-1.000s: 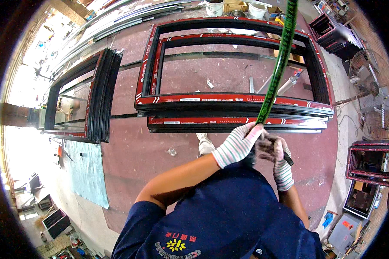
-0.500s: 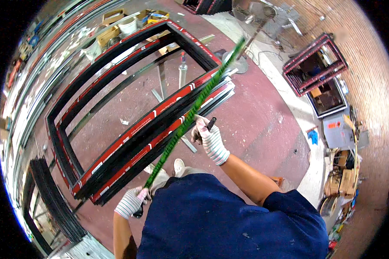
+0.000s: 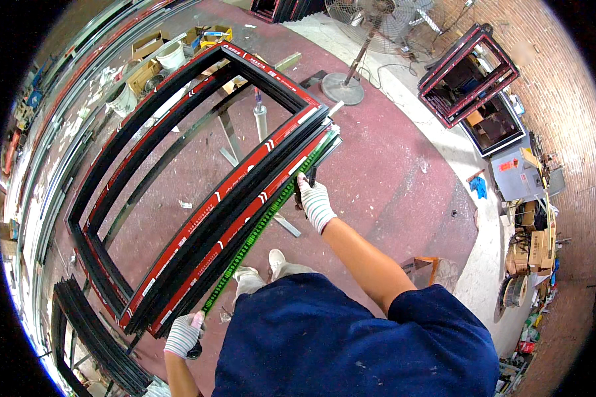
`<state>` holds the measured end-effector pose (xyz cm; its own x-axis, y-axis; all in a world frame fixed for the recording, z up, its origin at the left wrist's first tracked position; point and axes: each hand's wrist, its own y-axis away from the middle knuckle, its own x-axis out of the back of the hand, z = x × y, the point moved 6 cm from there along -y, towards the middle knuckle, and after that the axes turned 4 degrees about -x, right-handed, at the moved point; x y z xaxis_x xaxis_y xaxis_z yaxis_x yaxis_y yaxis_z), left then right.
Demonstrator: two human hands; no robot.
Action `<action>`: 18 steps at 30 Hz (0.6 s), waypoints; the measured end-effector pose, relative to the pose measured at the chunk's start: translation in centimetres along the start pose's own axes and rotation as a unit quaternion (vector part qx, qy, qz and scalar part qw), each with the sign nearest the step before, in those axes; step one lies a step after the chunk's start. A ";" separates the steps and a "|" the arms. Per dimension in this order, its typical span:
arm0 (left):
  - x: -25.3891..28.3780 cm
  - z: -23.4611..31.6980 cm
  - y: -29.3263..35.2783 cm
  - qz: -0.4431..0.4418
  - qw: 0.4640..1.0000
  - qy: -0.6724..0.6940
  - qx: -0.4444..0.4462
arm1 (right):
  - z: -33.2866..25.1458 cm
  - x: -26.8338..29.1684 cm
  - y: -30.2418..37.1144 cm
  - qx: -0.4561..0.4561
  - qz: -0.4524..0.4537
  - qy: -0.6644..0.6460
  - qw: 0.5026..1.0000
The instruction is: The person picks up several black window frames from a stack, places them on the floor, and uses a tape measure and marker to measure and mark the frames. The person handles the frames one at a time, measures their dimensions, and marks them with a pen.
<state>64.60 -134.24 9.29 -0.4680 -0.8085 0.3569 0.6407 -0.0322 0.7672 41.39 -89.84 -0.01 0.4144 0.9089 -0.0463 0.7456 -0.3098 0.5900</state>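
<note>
A green tape measure blade (image 3: 253,233) is stretched along the front side of a red and black rectangular frame (image 3: 198,228). At its lower left end, my left hand (image 3: 182,336) in a striped glove is closed on the tape measure, whose dark case partly shows below the fingers. My right hand (image 3: 316,206), gloved alike, is closed near the upper part of the blade. A slim black marker-like stick (image 3: 312,175) pokes up from that hand. Whether the right fingers also pinch the blade is hard to see. Pale strip ends (image 3: 336,142) jut out at the frame's upper right corner.
A standing fan base (image 3: 342,89) is beyond the frame. A sealant tube (image 3: 261,122) stands inside the frame opening. Long profiles (image 3: 40,218) lie along the left. More black lengths (image 3: 102,334) are at lower left. Smaller frames (image 3: 467,79) and a grey box (image 3: 515,173) stand at right.
The green blade has come down from above the frame to lie along its front side. My left hand has moved down and left; my right hand has shifted slightly. The view has turned a little.
</note>
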 end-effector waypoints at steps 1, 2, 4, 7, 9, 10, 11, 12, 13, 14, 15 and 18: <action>0.4 0.5 0.1 0.016 1.000 -0.006 0.006 | -0.1 -0.3 -0.1 0.005 0.004 0.010 1.000; 0.7 0.0 -0.4 0.035 0.999 -0.019 -0.006 | -0.2 -0.6 -0.2 0.010 0.007 0.014 1.000; 1.4 0.1 -0.8 0.053 0.996 -0.062 -0.025 | -0.6 -0.7 -0.4 0.021 0.021 0.016 0.999; 2.0 0.1 -1.2 0.057 0.994 -0.092 -0.034 | -1.0 -0.5 -0.7 0.050 0.040 0.024 0.998; 2.3 0.7 -1.4 0.052 0.991 -0.114 -0.036 | -0.6 0.0 -1.6 0.056 0.055 0.010 0.997; 2.3 0.7 -1.5 0.049 0.992 -0.113 -0.032 | -1.0 -0.3 -1.5 0.070 0.052 -0.018 0.996; 2.4 0.6 -1.5 0.047 0.992 -0.113 -0.028 | -1.1 -0.4 -1.4 0.065 0.050 -0.025 0.996; 2.4 0.6 -1.6 0.044 0.992 -0.112 -0.024 | -1.1 -0.5 -1.2 0.060 0.049 -0.032 0.997; 2.4 0.7 -1.7 0.044 0.993 -0.110 -0.021 | -1.5 -0.4 -0.8 0.056 0.049 -0.040 0.996; 2.4 0.9 -1.8 0.044 0.993 -0.108 -0.017 | -1.3 -0.2 -1.3 0.059 0.049 -0.036 0.996; 2.4 1.0 -1.9 0.044 0.993 -0.107 -0.014 | -0.9 0.0 -2.0 0.063 0.049 -0.031 0.996; 2.5 0.6 -2.6 0.052 0.991 -0.121 -0.007 | -0.7 0.5 -2.7 0.059 0.055 0.000 0.997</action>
<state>61.41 -135.78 8.53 -0.5297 -0.6434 0.5527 0.7010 0.0347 0.7123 39.15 -88.35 -1.05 0.4964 0.8680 0.0134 0.7518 -0.4375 0.4933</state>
